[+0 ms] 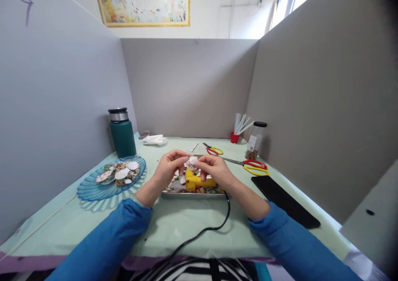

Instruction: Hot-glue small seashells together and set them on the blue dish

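Observation:
Between my two hands, above a metal tray, is a small white seashell with reddish-brown bits on its lower part. My left hand pinches its left side with thumb and fingers. On the other side, the fingertips of my right hand grip its edge. Below them in the tray lies a yellow hot glue gun, partly hidden by my hands, among shells and small stones. Its black cord runs over the tray's front rim toward me.
A blue scalloped plate with several shells stands left, before a green bottle. Scissors, smaller scissors, a black slab, a clear jar and a red cup of glue sticks lie right. Grey partitions enclose the table.

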The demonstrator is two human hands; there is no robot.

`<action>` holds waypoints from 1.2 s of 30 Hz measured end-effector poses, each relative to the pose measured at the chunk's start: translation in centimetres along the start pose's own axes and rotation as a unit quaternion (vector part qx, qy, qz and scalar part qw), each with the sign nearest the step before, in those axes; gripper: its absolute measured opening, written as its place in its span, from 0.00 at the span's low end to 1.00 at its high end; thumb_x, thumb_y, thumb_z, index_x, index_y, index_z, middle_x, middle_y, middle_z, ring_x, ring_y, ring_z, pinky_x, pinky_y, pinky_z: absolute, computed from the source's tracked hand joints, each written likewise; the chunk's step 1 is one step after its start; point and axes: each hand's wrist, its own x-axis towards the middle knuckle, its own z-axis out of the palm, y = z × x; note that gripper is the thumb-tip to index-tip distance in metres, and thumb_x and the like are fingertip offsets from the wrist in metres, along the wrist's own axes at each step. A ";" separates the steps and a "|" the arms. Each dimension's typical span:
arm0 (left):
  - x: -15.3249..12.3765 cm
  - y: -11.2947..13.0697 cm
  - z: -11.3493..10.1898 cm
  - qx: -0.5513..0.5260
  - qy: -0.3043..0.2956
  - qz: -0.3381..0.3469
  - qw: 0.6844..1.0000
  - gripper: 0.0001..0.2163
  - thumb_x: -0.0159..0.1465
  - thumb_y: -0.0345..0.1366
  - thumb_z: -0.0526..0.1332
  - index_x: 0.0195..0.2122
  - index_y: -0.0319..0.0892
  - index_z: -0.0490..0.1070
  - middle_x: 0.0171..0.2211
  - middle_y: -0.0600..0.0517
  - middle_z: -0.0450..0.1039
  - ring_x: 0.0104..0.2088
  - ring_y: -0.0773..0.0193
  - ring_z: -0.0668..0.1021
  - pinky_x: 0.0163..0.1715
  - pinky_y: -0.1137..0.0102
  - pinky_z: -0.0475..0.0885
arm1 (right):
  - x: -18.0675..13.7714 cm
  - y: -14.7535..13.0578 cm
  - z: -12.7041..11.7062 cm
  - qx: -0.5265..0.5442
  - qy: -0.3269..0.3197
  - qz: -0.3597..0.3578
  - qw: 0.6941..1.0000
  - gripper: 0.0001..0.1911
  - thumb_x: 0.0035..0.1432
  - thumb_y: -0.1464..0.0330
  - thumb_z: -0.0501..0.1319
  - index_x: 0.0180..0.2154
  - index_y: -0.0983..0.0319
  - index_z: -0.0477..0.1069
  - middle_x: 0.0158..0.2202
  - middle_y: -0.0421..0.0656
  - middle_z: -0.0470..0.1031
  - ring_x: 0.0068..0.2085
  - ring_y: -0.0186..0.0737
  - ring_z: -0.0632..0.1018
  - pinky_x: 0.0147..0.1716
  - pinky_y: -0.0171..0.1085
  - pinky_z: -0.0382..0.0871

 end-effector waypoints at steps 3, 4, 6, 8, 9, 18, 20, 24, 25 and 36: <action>0.0 0.0 0.0 0.005 -0.004 0.001 1.000 0.09 0.50 0.37 0.66 0.30 0.38 0.73 0.26 0.52 0.75 0.13 0.76 0.66 0.12 0.78 0.58 | 0.0 0.1 0.0 -0.004 0.000 -0.002 1.000 0.16 0.48 0.57 0.64 0.29 0.64 0.71 0.20 0.38 0.74 0.16 0.28 0.71 0.17 0.28 0.64; 0.0 0.0 0.0 0.006 -0.005 0.002 1.000 0.09 0.50 0.37 0.66 0.30 0.38 0.74 0.26 0.52 0.75 0.13 0.76 0.66 0.12 0.78 0.58 | 0.0 0.1 0.0 -0.006 0.000 -0.003 1.000 0.15 0.48 0.57 0.64 0.29 0.64 0.71 0.21 0.38 0.74 0.16 0.28 0.71 0.17 0.28 0.64; 0.0 0.0 -0.1 0.006 -0.009 0.004 1.000 0.09 0.51 0.37 0.66 0.30 0.38 0.73 0.26 0.52 0.75 0.13 0.76 0.66 0.12 0.78 0.58 | 0.0 0.1 0.0 -0.010 0.000 -0.006 1.000 0.15 0.49 0.58 0.64 0.29 0.64 0.71 0.21 0.38 0.74 0.16 0.28 0.71 0.18 0.28 0.64; 0.0 0.0 -0.1 0.008 -0.015 0.007 1.000 0.09 0.51 0.37 0.66 0.31 0.38 0.73 0.26 0.52 0.75 0.13 0.77 0.66 0.13 0.78 0.58 | 0.0 0.1 0.0 -0.015 -0.001 -0.010 1.000 0.15 0.49 0.58 0.64 0.29 0.64 0.70 0.20 0.37 0.73 0.16 0.28 0.70 0.18 0.28 0.64; 0.0 0.0 -0.1 0.008 -0.018 0.008 1.000 0.09 0.52 0.37 0.66 0.31 0.38 0.73 0.26 0.52 0.75 0.13 0.77 0.66 0.13 0.78 0.58 | 0.0 0.1 0.0 -0.017 -0.001 -0.011 1.000 0.15 0.49 0.58 0.64 0.29 0.64 0.70 0.19 0.37 0.73 0.16 0.28 0.70 0.18 0.28 0.64; 0.0 -0.1 -0.1 0.009 -0.021 0.017 1.000 0.10 0.52 0.37 0.66 0.34 0.39 0.71 0.32 0.52 0.76 0.13 0.78 0.66 0.12 0.78 0.59 | -0.1 0.4 0.0 -0.048 -0.001 -0.030 0.998 0.13 0.51 0.59 0.62 0.29 0.63 0.70 0.15 0.35 0.69 0.16 0.29 0.70 0.18 0.28 0.63; 0.0 -0.2 -0.2 0.014 -0.019 0.018 1.000 0.10 0.52 0.36 0.66 0.34 0.39 0.71 0.32 0.52 0.76 0.13 0.78 0.66 0.12 0.78 0.59 | -0.1 0.5 -0.1 -0.052 0.000 -0.032 0.998 0.13 0.51 0.59 0.62 0.29 0.64 0.70 0.15 0.35 0.69 0.16 0.29 0.70 0.18 0.28 0.63; 0.1 -0.3 -0.2 0.023 -0.015 0.019 0.999 0.10 0.52 0.36 0.66 0.33 0.38 0.72 0.31 0.52 0.76 0.14 0.78 0.66 0.13 0.78 0.59 | -0.1 0.5 0.0 -0.059 0.002 -0.028 0.998 0.13 0.51 0.59 0.62 0.28 0.64 0.70 0.15 0.35 0.69 0.16 0.29 0.70 0.18 0.28 0.63; 0.1 -0.3 -0.2 0.025 -0.015 0.021 0.999 0.10 0.52 0.36 0.66 0.33 0.38 0.72 0.31 0.52 0.76 0.14 0.78 0.66 0.13 0.78 0.59 | -0.1 0.5 0.0 -0.059 0.001 -0.025 0.998 0.13 0.51 0.59 0.63 0.28 0.63 0.70 0.15 0.35 0.69 0.16 0.29 0.70 0.18 0.28 0.63; 0.1 -0.6 -0.4 0.040 -0.019 0.030 0.999 0.09 0.52 0.36 0.65 0.33 0.38 0.73 0.30 0.52 0.75 0.13 0.78 0.66 0.12 0.78 0.60 | -0.1 0.3 -0.1 -0.069 -0.002 -0.027 0.997 0.13 0.50 0.59 0.63 0.27 0.63 0.70 0.16 0.35 0.69 0.16 0.29 0.70 0.18 0.29 0.62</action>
